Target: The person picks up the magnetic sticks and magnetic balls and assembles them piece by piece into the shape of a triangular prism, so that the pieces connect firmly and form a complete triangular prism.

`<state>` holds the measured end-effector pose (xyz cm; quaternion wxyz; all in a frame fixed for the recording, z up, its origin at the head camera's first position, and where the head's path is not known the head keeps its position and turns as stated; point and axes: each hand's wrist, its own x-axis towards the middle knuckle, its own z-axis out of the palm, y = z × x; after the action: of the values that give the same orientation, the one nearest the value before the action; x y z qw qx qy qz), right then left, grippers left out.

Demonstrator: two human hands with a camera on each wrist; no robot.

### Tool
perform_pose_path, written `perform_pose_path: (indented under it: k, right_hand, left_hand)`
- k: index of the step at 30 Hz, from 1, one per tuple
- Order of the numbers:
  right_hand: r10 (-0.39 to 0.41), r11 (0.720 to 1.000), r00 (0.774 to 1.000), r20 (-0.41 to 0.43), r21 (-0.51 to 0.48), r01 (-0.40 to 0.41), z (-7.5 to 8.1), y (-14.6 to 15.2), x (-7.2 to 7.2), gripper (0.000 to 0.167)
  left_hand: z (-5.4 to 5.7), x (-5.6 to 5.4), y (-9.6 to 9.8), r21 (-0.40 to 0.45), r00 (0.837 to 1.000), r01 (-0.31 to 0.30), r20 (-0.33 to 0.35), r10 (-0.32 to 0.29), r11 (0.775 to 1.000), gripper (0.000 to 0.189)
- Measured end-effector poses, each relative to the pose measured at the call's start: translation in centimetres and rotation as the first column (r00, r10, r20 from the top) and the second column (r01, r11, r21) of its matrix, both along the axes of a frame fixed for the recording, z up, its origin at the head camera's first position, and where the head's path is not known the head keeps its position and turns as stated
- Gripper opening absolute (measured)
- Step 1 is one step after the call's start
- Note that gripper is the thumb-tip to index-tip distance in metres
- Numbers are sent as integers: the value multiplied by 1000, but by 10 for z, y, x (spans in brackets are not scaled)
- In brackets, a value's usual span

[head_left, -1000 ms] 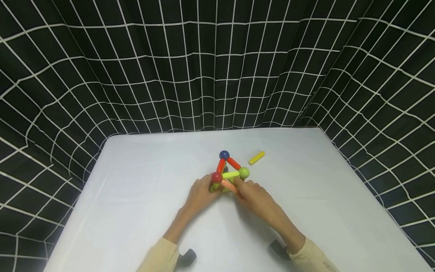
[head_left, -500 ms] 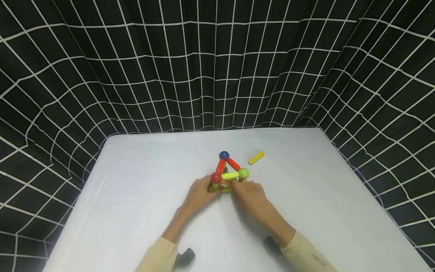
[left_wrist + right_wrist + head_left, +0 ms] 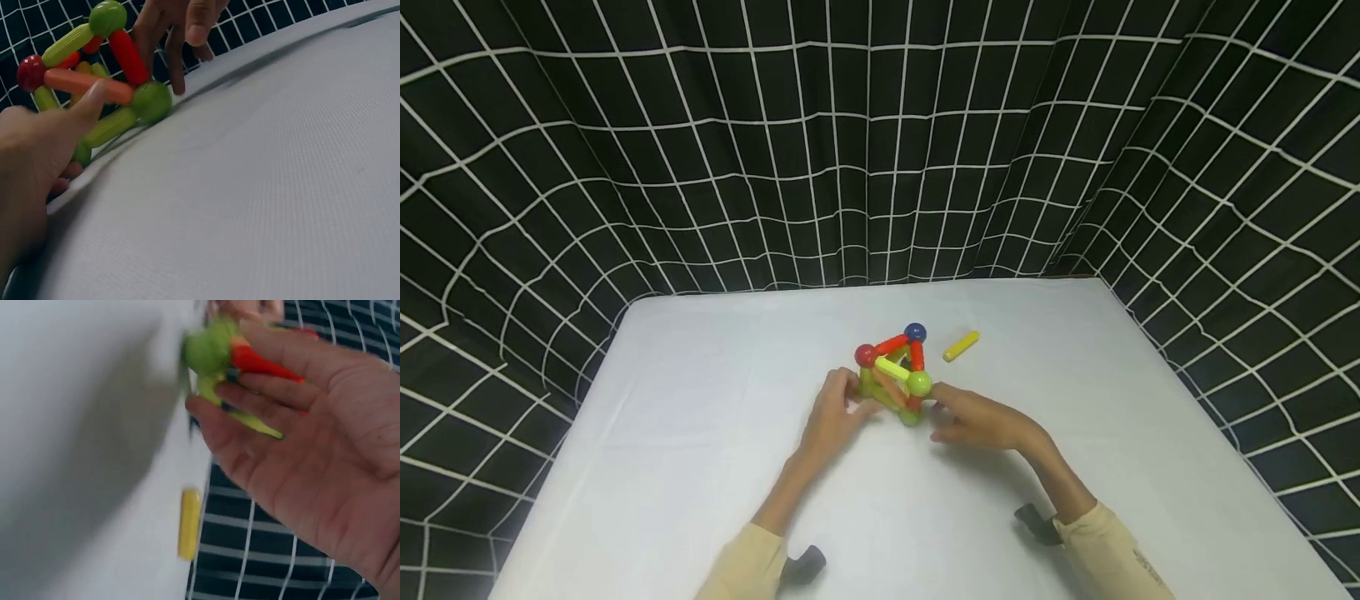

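A ball-and-stick toy frame (image 3: 892,368) stands on the white table between both hands. Its top triangle joins a red ball (image 3: 865,356), a blue ball (image 3: 915,332) and a green ball (image 3: 919,383) with red and yellow-green sticks. An orange stick (image 3: 78,84) slants across one side. My left hand (image 3: 829,423) holds the frame's left corner, thumb in front and fingers behind, partly hidden. Beside the right corner, my right hand (image 3: 983,419) has its fingers extended and spread; the index fingertip is close to the green ball, contact unclear. In the right wrist view, its palm (image 3: 325,469) shows.
A loose yellow stick (image 3: 961,346) lies behind and to the right of the frame. Black curtains with a white grid (image 3: 865,150) surround the table (image 3: 715,375) at the back and sides. Dark wrist straps (image 3: 803,565) show at the sleeves.
The toy frame has turned, its red ball going left and back, the green ball coming forward. My right hand has let go of the orange stick, which now spans the side, and drawn back right.
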<state>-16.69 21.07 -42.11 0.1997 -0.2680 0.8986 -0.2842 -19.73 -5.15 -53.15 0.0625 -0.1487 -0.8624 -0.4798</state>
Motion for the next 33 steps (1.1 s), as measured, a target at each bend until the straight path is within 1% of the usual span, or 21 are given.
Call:
perform_pose_path:
  k: [2,4,6,7,8,9,11,13,14,16,17,18,20,21,22,24,27,28,30,31,33]
  right_hand:
    - [80,996,997,18,-42,-79,-8,-8,-4,62]
    - [154,986,987,37,-68,-151,-12,-14,-5,63]
    - [203,977,978,49,-79,-199,-11,-12,-6,53]
    - [218,973,974,59,-88,-213,-10,-8,-8,46]
    - [216,973,973,78,-96,-208,-8,-3,-11,38]
    - [195,977,976,96,-106,-185,-4,4,-14,31]
    - [107,988,990,87,-121,-96,2,20,-24,22]
    - [-19,993,1000,12,-119,21,5,34,-38,23]
    - [-89,991,995,-39,-108,84,5,40,-45,27]
    - [-196,980,967,-162,-53,190,0,48,-60,40]
    - [-227,973,950,-214,-6,231,-4,50,-68,48]
    - [-236,966,939,-250,48,255,-10,52,-75,56]
    - [-218,952,935,-280,148,266,-21,55,-85,63]
    - [-206,943,935,-288,196,268,-25,55,-88,63]
    - [-198,931,935,-293,243,273,-28,55,-88,61]
    - [-191,908,935,-299,307,284,-30,54,-86,51]
    - [-198,872,928,-315,376,314,-23,48,-74,30]
    - [-201,862,930,-308,395,318,-19,47,-70,25]
    - [-198,855,941,-273,422,302,-12,45,-59,13]
    - [-194,859,951,-240,427,283,-8,44,-53,12]
    - [-182,884,971,-155,406,230,-1,41,-39,12]
  left_hand:
    - [0,0,-2,-27,998,69,13,-69,997,58]
    - [-1,2,-3,-46,993,119,25,-117,992,67]
    - [-2,4,-2,-61,991,133,22,-132,989,65]
    - [-2,4,-2,-65,992,126,20,-125,990,61]
    - [-2,4,-1,-63,993,113,21,-112,992,55]
    - [-2,4,-1,-60,995,103,19,-102,993,49]
    - [-2,4,0,-47,997,83,16,-82,995,42]
    - [0,3,1,-25,997,68,25,-67,997,40]
    - [1,3,1,-16,998,63,26,-62,998,40]
    - [3,2,0,-13,998,58,34,-58,998,40]
    - [3,1,-1,-18,998,58,36,-57,998,39]
    - [3,1,-1,-24,998,57,37,-56,998,38]
    - [4,0,-2,-35,998,53,30,-51,998,36]
    - [4,0,-2,-40,998,52,32,-51,998,36]
    - [3,0,-3,-45,998,52,30,-51,998,35]
    - [3,0,-3,-45,998,47,32,-46,998,36]
    - [3,1,-2,-35,999,38,28,-37,999,35]
    - [4,0,-2,-30,999,37,21,-37,999,34]
    - [4,0,-2,-21,999,36,14,-35,999,32]
    - [4,0,-2,-20,999,38,11,-38,999,31]
    - [4,-1,-2,-22,999,44,9,-44,999,29]
